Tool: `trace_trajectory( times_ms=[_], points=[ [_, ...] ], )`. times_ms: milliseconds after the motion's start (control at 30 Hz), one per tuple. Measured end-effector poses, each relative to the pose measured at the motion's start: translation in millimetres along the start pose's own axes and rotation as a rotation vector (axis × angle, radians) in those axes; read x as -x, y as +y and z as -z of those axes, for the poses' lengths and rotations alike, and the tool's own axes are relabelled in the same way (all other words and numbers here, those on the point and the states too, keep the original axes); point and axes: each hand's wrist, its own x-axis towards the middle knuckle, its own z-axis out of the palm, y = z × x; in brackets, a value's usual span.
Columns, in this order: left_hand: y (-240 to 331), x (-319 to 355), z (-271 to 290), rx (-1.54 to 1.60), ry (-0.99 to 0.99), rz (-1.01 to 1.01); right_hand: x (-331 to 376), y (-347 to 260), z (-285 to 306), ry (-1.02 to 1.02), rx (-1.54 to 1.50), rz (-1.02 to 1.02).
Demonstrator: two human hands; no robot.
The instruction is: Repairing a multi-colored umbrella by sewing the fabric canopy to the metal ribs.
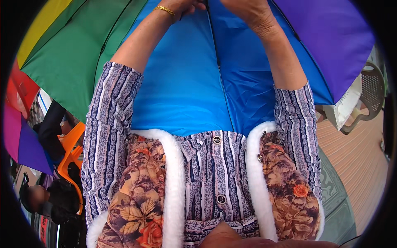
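A large open umbrella (173,95) spreads in front of me, its yellow, green, blue and purple panels showing with thin black ribs along them. My left hand (187,6), with a gold bracelet at the wrist, is at the top edge over the blue panels. Its fingers are curled close to a rib; what they hold, if anything, is hidden. Just to the right, my right hand (250,11) is bent down over the blue cloth near the same rib. The picture's edge cuts off its fingers. The cloth reaches down to my waist.
At the left are an orange plastic chair (71,153), a person in dark clothes (62,200) and another umbrella (25,140) in pink and purple. A brown perforated chair (372,93) with a white sheet-like thing (348,103) stands at the right. A grey-green patterned surface (337,198) lies below it.
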Motion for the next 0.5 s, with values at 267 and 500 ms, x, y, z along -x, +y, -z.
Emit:
trace_trajectory(
  times_ms=[267,500],
  points=[
    [32,7,-19,-0.591,0.094,0.159,16,6,10,-0.097,-0.001,-0.178],
    [5,7,-28,-0.386,0.171,0.048,37,81,31,-0.117,0.655,0.050]
  ],
)
